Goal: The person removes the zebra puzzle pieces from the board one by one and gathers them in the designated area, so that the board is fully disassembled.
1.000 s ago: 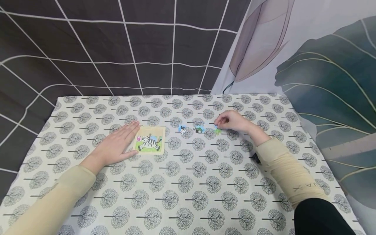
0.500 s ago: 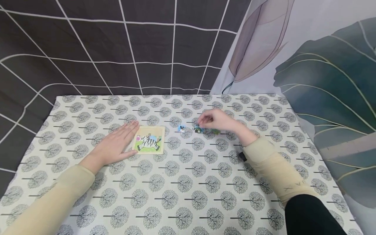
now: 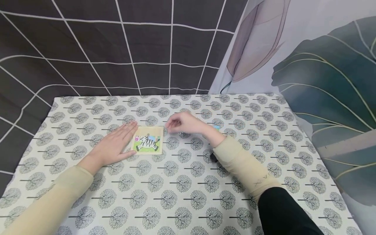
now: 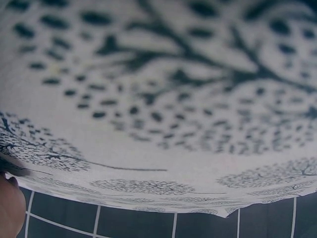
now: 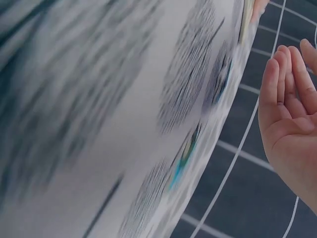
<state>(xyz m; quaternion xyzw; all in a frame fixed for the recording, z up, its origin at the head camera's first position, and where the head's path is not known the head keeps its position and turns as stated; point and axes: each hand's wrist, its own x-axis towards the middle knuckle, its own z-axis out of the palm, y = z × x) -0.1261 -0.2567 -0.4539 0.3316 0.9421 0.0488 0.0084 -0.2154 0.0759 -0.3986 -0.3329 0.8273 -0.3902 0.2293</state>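
A small square wooden jigsaw tray (image 3: 153, 131) with a running zebra picture lies left of centre in the head view. My left hand (image 3: 116, 145) lies flat along its left side, fingers straight, fingertips at its upper left corner. Just right of the tray my right hand (image 3: 185, 123) hovers palm down, fingers loosely bent. Nothing shows between those fingers in the right wrist view, where the cupped hand (image 5: 292, 106) is apart from the cloth. A blue-edged puzzle piece (image 3: 216, 127) peeks out behind the right wrist; the pieces further left are mostly hidden by that hand.
A white cloth (image 3: 182, 182) printed with grey trees covers the table. Dark grid-patterned fabric (image 3: 149, 42) hangs behind the far edge, and a leaf-print curtain (image 3: 326, 98) stands at the right. A small dark object (image 3: 213, 158) sits by the right cuff.
My right hand has swept left from the rightmost puzzle piece, over the other pieces, to the tray's right side. The left hand keeps its place by the tray.
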